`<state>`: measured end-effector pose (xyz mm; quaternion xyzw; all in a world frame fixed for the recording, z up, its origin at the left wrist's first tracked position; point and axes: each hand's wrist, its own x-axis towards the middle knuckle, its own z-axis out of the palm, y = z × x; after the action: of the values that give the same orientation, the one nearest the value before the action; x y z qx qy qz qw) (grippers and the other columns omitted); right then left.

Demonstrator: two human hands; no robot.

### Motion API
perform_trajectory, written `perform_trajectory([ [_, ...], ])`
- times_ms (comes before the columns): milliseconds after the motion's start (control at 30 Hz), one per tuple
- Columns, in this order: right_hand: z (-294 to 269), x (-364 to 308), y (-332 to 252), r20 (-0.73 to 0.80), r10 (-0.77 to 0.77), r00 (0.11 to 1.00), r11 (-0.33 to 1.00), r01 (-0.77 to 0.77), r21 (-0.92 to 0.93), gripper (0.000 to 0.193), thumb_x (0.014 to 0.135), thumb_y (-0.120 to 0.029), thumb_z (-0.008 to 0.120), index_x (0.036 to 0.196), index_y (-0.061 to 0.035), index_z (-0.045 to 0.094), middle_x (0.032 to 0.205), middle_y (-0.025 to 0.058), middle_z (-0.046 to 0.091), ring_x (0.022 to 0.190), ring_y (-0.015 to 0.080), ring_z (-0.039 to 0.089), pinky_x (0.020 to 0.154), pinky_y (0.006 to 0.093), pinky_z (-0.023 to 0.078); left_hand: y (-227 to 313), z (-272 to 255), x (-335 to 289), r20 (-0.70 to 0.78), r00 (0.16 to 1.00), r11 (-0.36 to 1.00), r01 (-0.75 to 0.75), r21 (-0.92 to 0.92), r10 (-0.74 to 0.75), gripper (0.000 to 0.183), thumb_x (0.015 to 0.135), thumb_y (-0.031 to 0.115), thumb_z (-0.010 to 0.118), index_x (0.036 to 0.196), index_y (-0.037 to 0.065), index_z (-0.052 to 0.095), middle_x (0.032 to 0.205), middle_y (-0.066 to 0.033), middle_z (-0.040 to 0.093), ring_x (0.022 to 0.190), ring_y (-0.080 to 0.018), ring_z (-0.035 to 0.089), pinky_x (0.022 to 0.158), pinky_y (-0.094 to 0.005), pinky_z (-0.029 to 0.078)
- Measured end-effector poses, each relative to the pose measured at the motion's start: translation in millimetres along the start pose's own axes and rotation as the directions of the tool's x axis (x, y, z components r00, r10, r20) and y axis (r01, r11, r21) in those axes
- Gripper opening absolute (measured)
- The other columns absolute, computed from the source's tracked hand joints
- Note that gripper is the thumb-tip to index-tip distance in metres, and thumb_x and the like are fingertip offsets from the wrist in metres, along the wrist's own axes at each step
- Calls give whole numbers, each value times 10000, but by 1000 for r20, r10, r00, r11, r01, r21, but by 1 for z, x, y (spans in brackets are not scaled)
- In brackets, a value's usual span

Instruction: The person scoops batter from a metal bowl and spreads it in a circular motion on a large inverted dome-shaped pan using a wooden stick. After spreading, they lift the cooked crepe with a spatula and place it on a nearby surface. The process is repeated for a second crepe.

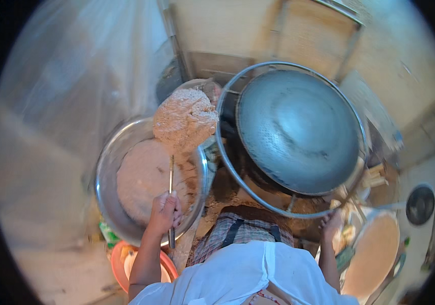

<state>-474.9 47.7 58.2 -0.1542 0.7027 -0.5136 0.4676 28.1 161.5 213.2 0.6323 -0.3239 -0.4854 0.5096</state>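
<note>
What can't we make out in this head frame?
Head view: far end of the rod in the left hand, hidden by the lumpy mass.
Head view: whether the right hand touches the metal ring, blurred.
Head view: part of the orange bowl, behind the left forearm.

White top [227,267], plaid lower garment [255,233], dark straps [232,233].

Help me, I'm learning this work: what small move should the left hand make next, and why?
Probably draw the long, slim metal handle slightly back: the left hand holds it, and the pale brown crumbly heap at its far end overlaps the far rim of the round, shiny metal basin in this view, so loose bits might fall outside.
</note>
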Motion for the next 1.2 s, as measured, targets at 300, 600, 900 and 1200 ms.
perform_trajectory([
  [300,-15,-119,11,333,113,936,991,-80,-111,580,960,-610,283,785,-87,462,529,8,371,409,115,334,385,269,300,-83,134,83,425,721,464,-684,563,548,311,915,280,577,733,33,525,648,-160,542,619,-343,567,536,-416,422],
  [600,-15,-57,-22,426,46,903,997,-18,-71,557,976,-575,279,770,-90,460,523,-12,355,394,102,317,385,250,302,-122,241,87,417,853,853,-447,270,315,415,977,362,441,681,74,472,592,-61,495,480,-180,461,471,-307,395],
  [900,22,-77,15,779,-29,627,394,723,-567,431,1011,-310,275,929,23,536,912,308,602,872,498,560,780,583,406,-249,-66,47,-474,880,893,214,397,0,330,962,282,482,807,14,598,668,-99,563,579,-242,573,527,-410,458],
  [1200,22,-8,24,643,-220,734,566,633,-529,503,1017,-362,250,917,40,536,786,305,600,712,458,595,657,520,461,-125,76,103,-231,961,988,153,-19,-153,334,956,285,486,953,-22,619,668,-83,599,608,-227,593,533,-362,444],
])
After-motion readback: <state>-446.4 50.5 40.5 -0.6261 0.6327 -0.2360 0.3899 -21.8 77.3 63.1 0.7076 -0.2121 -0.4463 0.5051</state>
